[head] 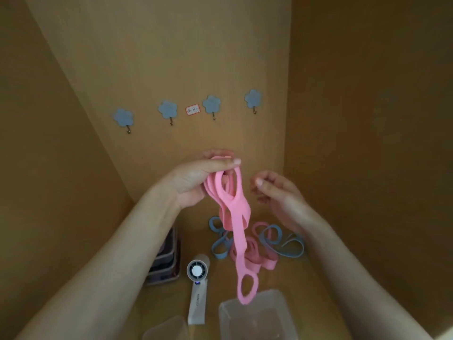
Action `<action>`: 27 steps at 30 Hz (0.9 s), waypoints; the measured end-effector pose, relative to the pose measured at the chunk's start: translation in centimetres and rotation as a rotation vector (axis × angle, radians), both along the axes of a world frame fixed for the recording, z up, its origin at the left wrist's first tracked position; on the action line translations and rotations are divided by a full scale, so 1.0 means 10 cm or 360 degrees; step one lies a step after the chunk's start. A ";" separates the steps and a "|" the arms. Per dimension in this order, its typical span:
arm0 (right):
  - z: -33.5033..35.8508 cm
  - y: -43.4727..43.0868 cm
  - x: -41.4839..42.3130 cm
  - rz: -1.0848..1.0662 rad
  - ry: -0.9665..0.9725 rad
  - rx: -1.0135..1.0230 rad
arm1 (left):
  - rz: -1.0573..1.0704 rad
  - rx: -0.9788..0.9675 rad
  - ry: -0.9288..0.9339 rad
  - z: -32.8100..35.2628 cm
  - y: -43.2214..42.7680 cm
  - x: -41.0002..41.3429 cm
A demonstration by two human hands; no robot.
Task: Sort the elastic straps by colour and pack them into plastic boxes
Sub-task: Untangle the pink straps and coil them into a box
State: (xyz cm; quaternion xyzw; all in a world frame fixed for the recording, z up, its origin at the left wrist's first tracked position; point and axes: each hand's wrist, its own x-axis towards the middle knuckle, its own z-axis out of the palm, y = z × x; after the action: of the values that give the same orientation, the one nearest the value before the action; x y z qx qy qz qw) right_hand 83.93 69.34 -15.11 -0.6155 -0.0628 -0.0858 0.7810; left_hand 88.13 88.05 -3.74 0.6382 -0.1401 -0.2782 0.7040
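While hemmed by tan wooden panels on left, back and right, a narrow wooden desk (196,241) below, dim and warm-lit. On the back panel (171,57), a row of four blue flower-shaped hooks (168,110), with a small red-edged label (192,109) between the middle two. High above the desk, the left hand (196,182), fingers and thumb curled round a bunch of pink elastic straps (235,217), longest loop dangling over the far rim of a clear plastic box (224,320) at the near edge. Just right of the bunch and apart from it, the right hand (277,192), fingers loosely curled, holding nothing. Toward the back right corner, a tangle of pink and blue-grey straps (267,244) on the desk. Left of that, a white handheld fan (197,285) lying flat, then a stack of dark containers (164,263) partly behind the left forearm. Second clear box (166,327) cut off at the bottom edge. Bare desk only in strips between these things and along the right panel.
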 end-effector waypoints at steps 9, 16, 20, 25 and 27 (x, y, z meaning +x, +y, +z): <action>-1.06 0.74 -0.27 0.0584 0.0428 -0.0619 | 0.0125 0.0151 -0.0165 -0.01 0.03 0.09; -1.23 0.48 -0.27 0.0328 0.0332 -0.0066 | 0.0360 0.0246 -0.0220 -0.02 0.26 0.24; -1.29 0.30 -0.23 0.0544 0.0354 0.0186 | 0.0310 0.0209 -0.0063 -0.01 0.34 0.30; -1.26 0.23 -0.22 0.0514 0.0442 -0.0154 | 0.0172 0.0044 0.0233 0.01 0.33 0.29; -1.22 0.24 -0.23 0.0456 0.0429 -0.0434 | 0.0110 -0.0042 0.0313 0.03 0.30 0.26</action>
State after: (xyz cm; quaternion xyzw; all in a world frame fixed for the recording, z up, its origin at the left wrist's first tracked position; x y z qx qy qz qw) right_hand 81.59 71.78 -27.29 -0.7059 -0.0557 0.1180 0.6962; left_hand 90.74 91.03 -3.44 0.6029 -0.0518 -0.3133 0.7319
